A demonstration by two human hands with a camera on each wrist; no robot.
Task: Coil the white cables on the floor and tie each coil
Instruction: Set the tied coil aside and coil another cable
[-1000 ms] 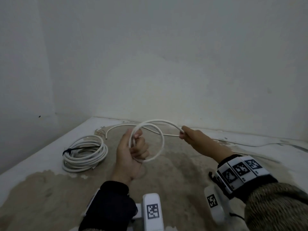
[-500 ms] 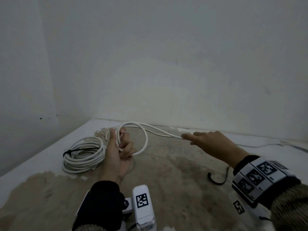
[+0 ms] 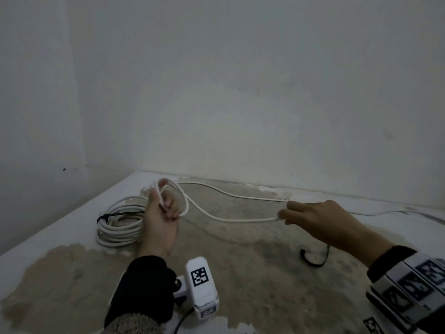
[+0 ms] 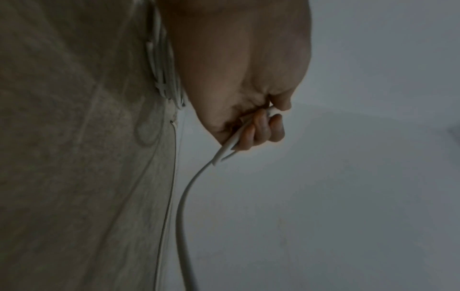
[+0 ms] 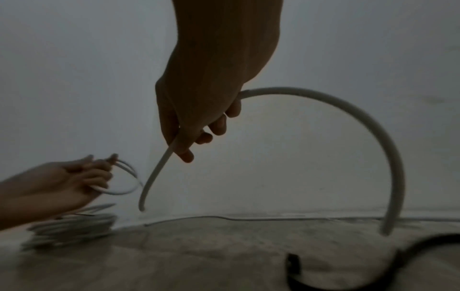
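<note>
My left hand (image 3: 163, 208) grips a small loop of white cable (image 3: 184, 201) with its fingers curled round it; in the left wrist view the fingers (image 4: 259, 130) close on the strands. From that loop the white cable (image 3: 236, 219) runs right to my right hand (image 3: 296, 212), whose fingers hold it at a bend. In the right wrist view the cable (image 5: 361, 118) arcs from my right hand (image 5: 194, 133) down to the floor. A finished white coil (image 3: 120, 222), bound by a black tie (image 3: 113, 215), lies on the floor left of my left hand.
A loose black tie (image 3: 313, 257) lies on the stained floor under my right forearm. More white cable (image 3: 375, 213) trails along the wall base to the right. Walls close the corner behind and to the left.
My hands have drawn apart: the right hand slid right along the cable and the left moved left toward the tied coil. The held loop has shrunk.
</note>
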